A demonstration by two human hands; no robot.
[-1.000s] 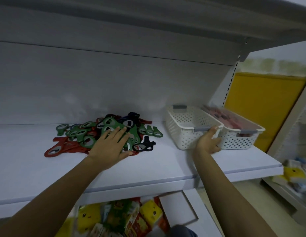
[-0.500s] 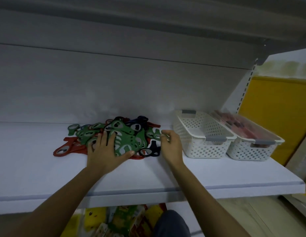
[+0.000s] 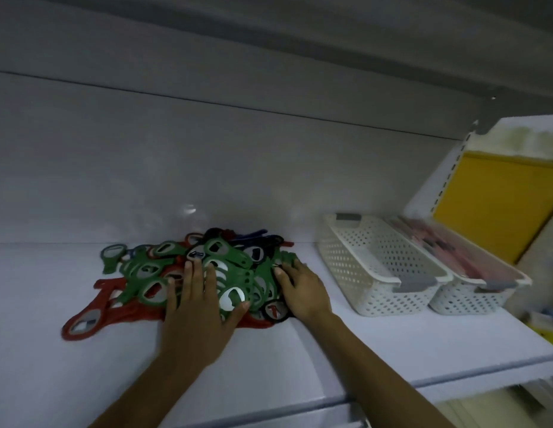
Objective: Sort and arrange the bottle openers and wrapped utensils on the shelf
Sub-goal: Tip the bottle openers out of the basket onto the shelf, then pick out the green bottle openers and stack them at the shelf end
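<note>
Head view. We look along a white shelf (image 3: pixel 392 341) backed by a pale grey rear panel (image 3: pixel 238 149).

1. The pile of bottle openers (image 3: pixel 228 257) lies left of centre on the shelf, close to the rear panel. The openers are flat, with a rounded head, a shaped cut-out showing a light metal insert, and a narrower handle. Most of those on top are green. Red openers (image 3: pixel 83 322) spread out at the lower left edge, dark blue openers (image 3: pixel 262 239) show at the back, and one black opener (image 3: pixel 273 310) lies at the front right edge. They overlap at all angles and are not sorted by colour.

2. The left hand (image 3: pixel 195 310) lies palm down on the front of the pile, fingers straight and spread wide, thumb out to the right on a green opener.

3. The right hand (image 3: pixel 303 288) rests against the right edge of the pile, fingertips touching the green openers there. We cannot tell whether it pinches one or only touches.

4. To the right of the pile, and apart from it, two white perforated baskets with grey handle inserts stand side by side, touching along their long sides. The near basket (image 3: pixel 377 273) shows only its own floor. The far basket (image 3: pixel 472 295) holds the wrapped utensils (image 3: pixel 454 254), which appear pinkish under clear wrap; finer detail is blurred.

5. Beyond the shelf's right end we see a yellow panel (image 3: pixel 491 205).
</note>
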